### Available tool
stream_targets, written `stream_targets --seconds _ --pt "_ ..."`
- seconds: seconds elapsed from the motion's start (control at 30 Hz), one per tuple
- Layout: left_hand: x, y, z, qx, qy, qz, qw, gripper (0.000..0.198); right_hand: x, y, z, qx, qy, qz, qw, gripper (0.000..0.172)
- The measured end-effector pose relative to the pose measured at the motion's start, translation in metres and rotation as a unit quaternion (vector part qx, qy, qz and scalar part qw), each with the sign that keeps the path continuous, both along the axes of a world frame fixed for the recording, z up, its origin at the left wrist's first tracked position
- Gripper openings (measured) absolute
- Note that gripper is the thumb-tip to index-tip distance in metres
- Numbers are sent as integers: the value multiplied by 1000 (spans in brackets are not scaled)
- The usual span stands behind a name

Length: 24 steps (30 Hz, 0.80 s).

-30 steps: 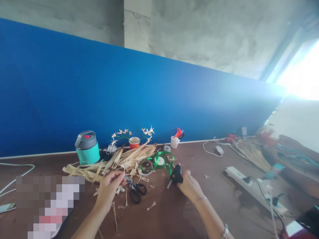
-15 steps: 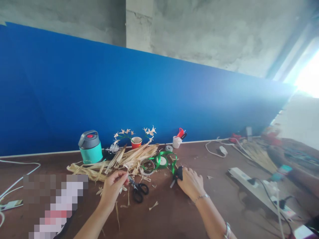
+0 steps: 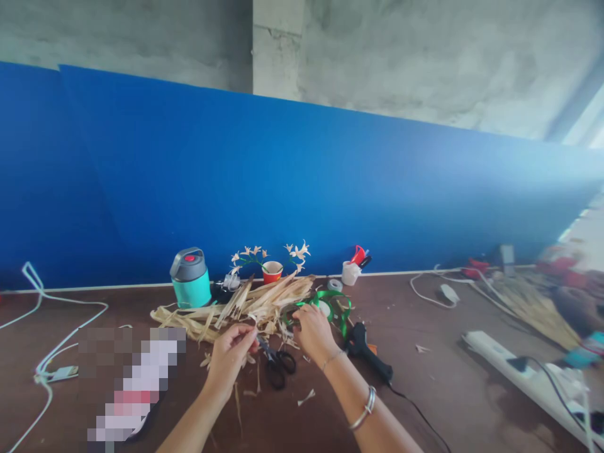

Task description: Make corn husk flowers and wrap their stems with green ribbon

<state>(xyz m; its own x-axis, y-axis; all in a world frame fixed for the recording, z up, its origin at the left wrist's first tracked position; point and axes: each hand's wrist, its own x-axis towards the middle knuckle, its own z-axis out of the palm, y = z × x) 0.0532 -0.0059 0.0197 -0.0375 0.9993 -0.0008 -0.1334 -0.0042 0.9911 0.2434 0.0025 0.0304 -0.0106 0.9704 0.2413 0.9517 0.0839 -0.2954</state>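
My left hand (image 3: 232,352) is pinched closed in front of the dried corn husks (image 3: 278,297); what its fingertips hold is too small to make out. Black-handled scissors (image 3: 279,366) lie just right of those fingers. My right hand (image 3: 314,328) reaches over the near side of the green ribbon spool (image 3: 324,307), its fingers apart and holding nothing that I can see. Part of the ribbon is hidden behind it. To the right of that wrist a black glue gun (image 3: 368,353) rests on the table.
Husk flowers on green stems (image 3: 246,253) stand by a red paper cup (image 3: 272,272). A turquoise flask (image 3: 191,280) is at the left, a white pen cup (image 3: 350,274) behind the ribbon. At the right lie a power strip (image 3: 500,365) and another person's arm.
My right hand has let go of the glue gun, which now lies on the table, and has moved left to the ribbon. The left hand keeps its pinch. The view has shifted left.
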Motion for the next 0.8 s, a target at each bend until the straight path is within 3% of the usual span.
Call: stream_targets --seconds 0.13,0.3,0.5,0.6,0.8 --pt "0 1 0 1 -6 1 1000 29 4 3 -9 24 25 -36 999 18" --pt "1 0 -3 -24 -53 -21 998 28 11 0 -2 87 98 -31 991 19" --pt "6 -12 10 -106 -176 -146 968 22 -9 -10 -1 87 267 103 954 13" --pt "7 -14 10 -129 -204 -172 955 20 -19 -15 -5 99 254 139 952 12" --pt "5 -8 -5 -163 -249 -176 939 13 -25 -21 -7 119 233 202 944 22"
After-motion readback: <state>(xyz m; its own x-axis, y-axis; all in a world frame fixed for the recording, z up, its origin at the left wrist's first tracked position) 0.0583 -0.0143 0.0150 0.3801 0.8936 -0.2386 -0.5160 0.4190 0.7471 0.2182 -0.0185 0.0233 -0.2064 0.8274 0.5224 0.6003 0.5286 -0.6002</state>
